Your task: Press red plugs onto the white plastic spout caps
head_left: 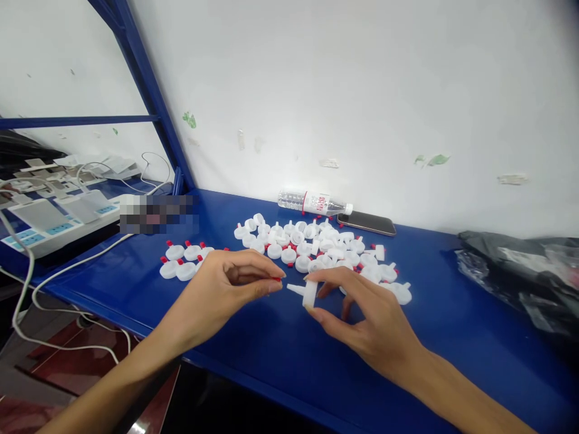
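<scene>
Reference point: the clear bottle (292, 199), which lay on its side along the wall, its white cap to the right. My left hand (230, 277), on the near side of the bottle and a little left of it, was pinched down to almost no gap on a small red tip (277, 279), mostly hidden by my fingers. My right hand (373, 307), nearer me than the bottle's cap end, was parted only by the width of the white nozzle cap (310, 293), held by its rim between thumb and forefinger. The nozzle cap sat on the near side of the bottle, spout aimed left at the red tip; the two were close but apart. A heap of white caps (274, 251) with scattered red pieces spread just in front of the bottle; red-tipped caps (175, 252) stood grouped to its left. A phone (368, 223) lay beside its cap end
</scene>
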`<state>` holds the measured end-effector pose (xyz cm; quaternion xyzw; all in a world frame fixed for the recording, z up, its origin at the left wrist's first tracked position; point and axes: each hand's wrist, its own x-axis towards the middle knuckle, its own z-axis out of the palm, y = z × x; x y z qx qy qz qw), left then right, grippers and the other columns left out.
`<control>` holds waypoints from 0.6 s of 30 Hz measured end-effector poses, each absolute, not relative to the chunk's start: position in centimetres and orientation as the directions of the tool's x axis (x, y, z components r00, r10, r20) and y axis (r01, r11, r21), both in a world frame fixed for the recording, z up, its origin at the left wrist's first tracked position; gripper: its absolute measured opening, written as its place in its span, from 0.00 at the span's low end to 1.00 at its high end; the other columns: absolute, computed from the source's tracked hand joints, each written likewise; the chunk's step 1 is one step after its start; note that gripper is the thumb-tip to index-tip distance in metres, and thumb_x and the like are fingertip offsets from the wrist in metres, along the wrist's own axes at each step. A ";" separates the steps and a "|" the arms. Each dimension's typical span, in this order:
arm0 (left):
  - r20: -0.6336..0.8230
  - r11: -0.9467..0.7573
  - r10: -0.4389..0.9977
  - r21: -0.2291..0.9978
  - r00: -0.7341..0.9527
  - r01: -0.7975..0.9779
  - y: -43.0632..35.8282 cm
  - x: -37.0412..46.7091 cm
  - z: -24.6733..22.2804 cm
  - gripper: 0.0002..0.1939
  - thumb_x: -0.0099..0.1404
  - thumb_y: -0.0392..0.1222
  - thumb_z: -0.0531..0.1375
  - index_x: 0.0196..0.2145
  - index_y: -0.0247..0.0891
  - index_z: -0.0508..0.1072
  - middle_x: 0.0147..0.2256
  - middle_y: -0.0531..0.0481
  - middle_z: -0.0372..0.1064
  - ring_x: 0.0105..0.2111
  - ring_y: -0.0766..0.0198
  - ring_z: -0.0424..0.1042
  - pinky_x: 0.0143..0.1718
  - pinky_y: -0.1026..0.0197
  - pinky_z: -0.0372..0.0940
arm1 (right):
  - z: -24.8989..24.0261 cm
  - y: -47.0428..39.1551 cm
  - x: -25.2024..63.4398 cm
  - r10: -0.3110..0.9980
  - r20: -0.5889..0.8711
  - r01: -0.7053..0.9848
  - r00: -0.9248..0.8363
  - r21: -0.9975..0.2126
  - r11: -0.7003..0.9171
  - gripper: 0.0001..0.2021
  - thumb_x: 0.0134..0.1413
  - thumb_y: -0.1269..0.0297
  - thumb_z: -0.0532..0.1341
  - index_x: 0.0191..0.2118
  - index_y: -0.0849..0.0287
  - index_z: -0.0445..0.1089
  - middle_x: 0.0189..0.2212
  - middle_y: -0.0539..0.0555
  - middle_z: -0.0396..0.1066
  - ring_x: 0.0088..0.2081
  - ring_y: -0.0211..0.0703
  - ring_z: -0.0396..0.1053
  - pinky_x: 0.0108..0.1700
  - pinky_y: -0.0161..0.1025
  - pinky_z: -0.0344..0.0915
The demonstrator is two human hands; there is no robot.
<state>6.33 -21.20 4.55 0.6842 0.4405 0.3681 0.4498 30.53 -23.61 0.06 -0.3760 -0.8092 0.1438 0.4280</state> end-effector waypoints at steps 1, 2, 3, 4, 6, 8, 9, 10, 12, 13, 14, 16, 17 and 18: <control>0.093 -0.189 0.928 0.951 0.360 0.244 -21.3 6.5 4.4 0.04 0.61 0.44 0.71 0.34 0.43 0.83 0.36 0.53 0.79 0.35 0.67 0.78 0.37 0.69 0.71 | 0.0 -23.6 30.5 0.730 0.583 0.467 -0.357 -0.566 0.680 0.14 0.63 0.65 0.64 0.54 0.51 0.70 0.40 0.51 0.77 0.36 0.36 0.76 0.28 0.28 0.70; 0.084 -0.178 0.922 0.959 0.379 0.221 -21.5 6.7 4.3 0.04 0.61 0.43 0.71 0.34 0.43 0.84 0.36 0.53 0.79 0.35 0.68 0.77 0.36 0.70 0.70 | 0.0 -23.7 30.5 0.729 0.580 0.449 -0.363 -0.577 0.683 0.15 0.63 0.66 0.65 0.54 0.51 0.69 0.40 0.50 0.77 0.37 0.36 0.76 0.28 0.27 0.70; 0.082 -0.171 0.916 0.965 0.392 0.198 -21.6 6.9 4.2 0.03 0.61 0.42 0.71 0.34 0.43 0.84 0.36 0.53 0.79 0.35 0.69 0.77 0.36 0.71 0.70 | 0.0 -23.8 30.4 0.727 0.580 0.432 -0.368 -0.585 0.686 0.16 0.62 0.67 0.65 0.54 0.51 0.69 0.41 0.50 0.77 0.37 0.36 0.76 0.28 0.27 0.70; 0.081 -0.164 0.913 0.970 0.401 0.177 -21.7 7.0 4.1 0.02 0.61 0.42 0.71 0.33 0.43 0.84 0.37 0.54 0.79 0.35 0.69 0.77 0.36 0.71 0.69 | 0.0 -23.8 30.4 0.725 0.580 0.419 -0.372 -0.591 0.689 0.16 0.62 0.67 0.66 0.54 0.51 0.69 0.41 0.49 0.77 0.37 0.35 0.76 0.28 0.26 0.70; 0.073 -0.137 0.913 0.981 0.401 0.135 -21.8 7.2 3.9 0.02 0.61 0.41 0.72 0.33 0.43 0.84 0.37 0.54 0.79 0.35 0.70 0.76 0.36 0.71 0.69 | 0.2 -23.9 30.4 0.723 0.587 0.410 -0.364 -0.596 0.690 0.16 0.61 0.68 0.67 0.54 0.51 0.70 0.40 0.48 0.77 0.35 0.34 0.76 0.28 0.26 0.70; 0.058 -0.104 0.925 0.989 0.376 0.103 -21.9 7.4 3.7 0.04 0.60 0.41 0.72 0.34 0.43 0.84 0.37 0.54 0.80 0.35 0.70 0.77 0.37 0.71 0.70 | 0.4 -24.0 30.4 0.723 0.600 0.412 -0.344 -0.595 0.690 0.16 0.61 0.68 0.67 0.54 0.51 0.71 0.38 0.47 0.78 0.32 0.32 0.75 0.27 0.25 0.70; 0.055 -0.094 0.930 0.991 0.364 0.091 -21.9 7.4 3.6 0.05 0.60 0.42 0.72 0.35 0.43 0.83 0.36 0.54 0.80 0.35 0.70 0.77 0.38 0.72 0.70 | 0.5 -24.0 30.4 0.723 0.606 0.416 -0.332 -0.594 0.689 0.15 0.61 0.68 0.67 0.53 0.51 0.71 0.36 0.47 0.78 0.30 0.31 0.75 0.27 0.25 0.70; 0.052 -0.086 0.934 0.993 0.353 0.081 -21.8 7.4 3.5 0.06 0.60 0.42 0.73 0.36 0.43 0.83 0.35 0.54 0.81 0.35 0.70 0.77 0.37 0.72 0.70 | 0.6 -24.0 30.4 0.725 0.610 0.419 -0.321 -0.595 0.686 0.15 0.61 0.68 0.67 0.53 0.51 0.72 0.35 0.46 0.78 0.28 0.31 0.74 0.27 0.25 0.70; 0.056 -0.078 0.940 0.995 0.336 0.054 -21.9 7.6 3.4 0.07 0.60 0.42 0.73 0.37 0.43 0.83 0.33 0.54 0.81 0.32 0.71 0.76 0.35 0.73 0.69 | 0.6 -24.1 30.4 0.733 0.611 0.424 -0.300 -0.603 0.676 0.15 0.61 0.68 0.68 0.53 0.51 0.72 0.33 0.45 0.77 0.26 0.30 0.74 0.26 0.25 0.70; 0.059 -0.075 0.942 0.997 0.331 0.036 -21.9 7.7 3.3 0.06 0.60 0.42 0.73 0.36 0.43 0.83 0.32 0.54 0.81 0.31 0.72 0.76 0.34 0.74 0.69 | 0.6 -24.1 30.4 0.740 0.606 0.424 -0.292 -0.612 0.668 0.16 0.61 0.68 0.68 0.53 0.51 0.72 0.32 0.44 0.78 0.25 0.30 0.74 0.26 0.25 0.71; 0.062 -0.071 0.945 0.997 0.321 0.016 -22.0 7.8 3.2 0.06 0.59 0.41 0.73 0.36 0.42 0.83 0.32 0.54 0.81 0.31 0.73 0.76 0.33 0.74 0.69 | 0.5 -24.1 30.5 0.748 0.599 0.423 -0.285 -0.622 0.659 0.16 0.61 0.67 0.67 0.53 0.51 0.72 0.32 0.45 0.78 0.25 0.31 0.74 0.26 0.25 0.71; 0.061 -0.052 0.957 0.998 0.285 -0.040 -22.2 8.2 2.8 0.07 0.58 0.41 0.74 0.36 0.42 0.83 0.33 0.54 0.81 0.31 0.72 0.77 0.33 0.75 0.69 | 0.3 -24.1 30.5 0.760 0.587 0.418 -0.278 -0.639 0.646 0.15 0.62 0.67 0.67 0.54 0.50 0.71 0.35 0.46 0.80 0.27 0.32 0.77 0.26 0.26 0.72; 0.060 -0.041 0.963 0.996 0.263 -0.077 -22.4 8.4 2.6 0.07 0.58 0.41 0.74 0.36 0.42 0.83 0.34 0.54 0.82 0.32 0.72 0.77 0.34 0.75 0.70 | 0.3 -24.1 30.5 0.763 0.584 0.416 -0.277 -0.643 0.643 0.15 0.62 0.67 0.66 0.54 0.50 0.71 0.36 0.47 0.80 0.29 0.33 0.78 0.26 0.26 0.72; 0.058 -0.029 0.969 0.992 0.238 -0.120 -22.6 8.6 2.4 0.08 0.58 0.41 0.74 0.36 0.42 0.83 0.35 0.54 0.82 0.34 0.71 0.78 0.36 0.74 0.70 | 0.2 -24.2 30.4 0.763 0.584 0.416 -0.277 -0.643 0.643 0.15 0.63 0.67 0.66 0.54 0.50 0.71 0.38 0.47 0.81 0.30 0.34 0.79 0.26 0.26 0.73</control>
